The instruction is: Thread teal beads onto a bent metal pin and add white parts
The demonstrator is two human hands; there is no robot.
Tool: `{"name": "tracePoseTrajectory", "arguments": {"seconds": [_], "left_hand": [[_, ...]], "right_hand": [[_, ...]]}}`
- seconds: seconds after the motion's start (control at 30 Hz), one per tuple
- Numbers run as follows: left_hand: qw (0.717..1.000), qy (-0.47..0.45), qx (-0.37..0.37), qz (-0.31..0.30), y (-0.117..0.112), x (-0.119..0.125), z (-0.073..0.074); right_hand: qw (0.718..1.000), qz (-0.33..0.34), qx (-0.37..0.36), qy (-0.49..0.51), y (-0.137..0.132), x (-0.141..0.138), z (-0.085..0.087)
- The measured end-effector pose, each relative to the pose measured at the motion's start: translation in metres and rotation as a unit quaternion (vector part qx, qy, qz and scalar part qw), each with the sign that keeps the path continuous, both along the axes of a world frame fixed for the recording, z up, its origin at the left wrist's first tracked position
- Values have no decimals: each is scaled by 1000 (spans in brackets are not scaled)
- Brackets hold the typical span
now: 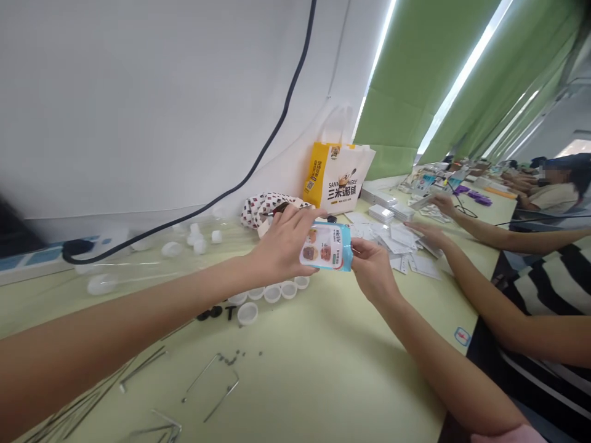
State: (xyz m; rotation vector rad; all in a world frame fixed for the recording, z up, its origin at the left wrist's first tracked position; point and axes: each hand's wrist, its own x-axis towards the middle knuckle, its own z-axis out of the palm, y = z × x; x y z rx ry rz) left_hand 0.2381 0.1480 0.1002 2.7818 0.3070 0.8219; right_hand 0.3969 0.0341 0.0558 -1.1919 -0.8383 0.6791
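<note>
Pale yellow tabletop (323,351) along a white wall, with a row of small white plastic cups (272,293) and thin bent metal rods (212,381) lying nearby. Blue-and-white printed plastic pouch (325,247) held up above the tabletop, gripped along its upper left edge by the left hand (284,246) and at its lower right corner by the right hand (372,271). Loose white paper cards (397,243) just beyond, beside a co-worker's hands (427,231) at right.
</note>
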Motion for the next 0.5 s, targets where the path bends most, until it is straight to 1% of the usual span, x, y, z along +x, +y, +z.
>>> {"name": "tracePoseTrajectory", "arguments": {"seconds": [0.07, 0.13, 0.17, 0.2, 0.27, 0.3, 0.33, 0.37, 0.4, 0.43, 0.5], "left_hand": [[998, -8, -67, -19, 7, -4, 0], [984, -12, -178, -25, 16, -9, 1], [968, -9, -248, -22, 21, -11, 1], [947, -2, -322, -16, 26, -14, 1], [891, 22, -453, -12, 35, -17, 0], [865, 34, -500, -17, 38, -18, -2], [846, 43, -531, -28, 39, -18, -3], [834, 43, -549, -40, 40, -18, -4], [829, 40, -555, -50, 39, -17, -6], [830, 33, -554, -53, 38, -17, -6], [841, 17, -540, -40, 36, -15, -7]], "right_hand": [[1000, -3, 13, -16, 1, 2, -2], [998, -26, 18, -48, 0, 3, -3], [997, -43, 21, -66, 0, 3, -3], [994, -61, 27, -81, 0, 3, -2], [990, -90, 45, -98, -1, 2, -2], [989, -98, 52, -97, -1, 2, -2], [989, -102, 54, -92, 0, 3, -3], [990, -101, 48, -84, 0, 4, -4], [992, -95, 32, -73, 1, 5, -5], [995, -84, 9, -59, 2, 7, -7], [997, -49, -46, -25, 4, 11, -8]]}}
